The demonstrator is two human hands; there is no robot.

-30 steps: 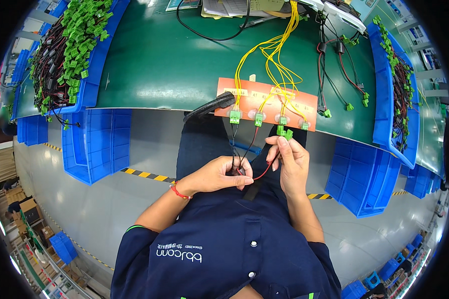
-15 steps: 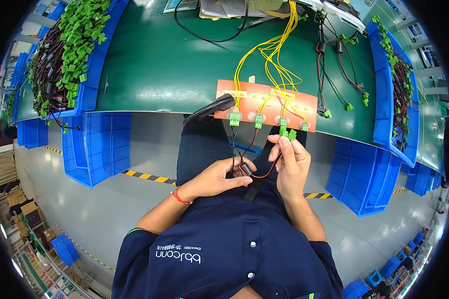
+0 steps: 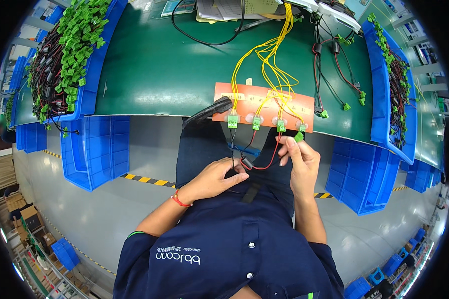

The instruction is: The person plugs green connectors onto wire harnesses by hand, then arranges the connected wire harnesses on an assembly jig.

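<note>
An orange board (image 3: 270, 106) at the bench's front edge carries a row of green terminal sockets with yellow wires. Black and red leads hang from the left socket (image 3: 232, 121), the second socket (image 3: 256, 122) and the third socket (image 3: 281, 125). My right hand (image 3: 303, 162) pinches a small green plug (image 3: 299, 136) just below the rightmost socket (image 3: 303, 127); I cannot tell whether they touch. Lower down, my left hand (image 3: 215, 180) curls loosely round the hanging wire cable (image 3: 233, 155), thumb stretched out. A black ferrite core (image 3: 247, 163) hangs beside its fingertips.
A black strap-like piece (image 3: 207, 110) lies over the board's left end. Blue bins of green-plugged cables stand left (image 3: 96, 74) and right (image 3: 380, 94). Loose cables (image 3: 338, 74) lie on the green bench (image 3: 159, 70); papers (image 3: 224, 10) sit at the back.
My right hand has moved right with the green plug, from the third socket to the rightmost one. A red lead now shows at the third socket. My left thumb has moved off the ferrite core.
</note>
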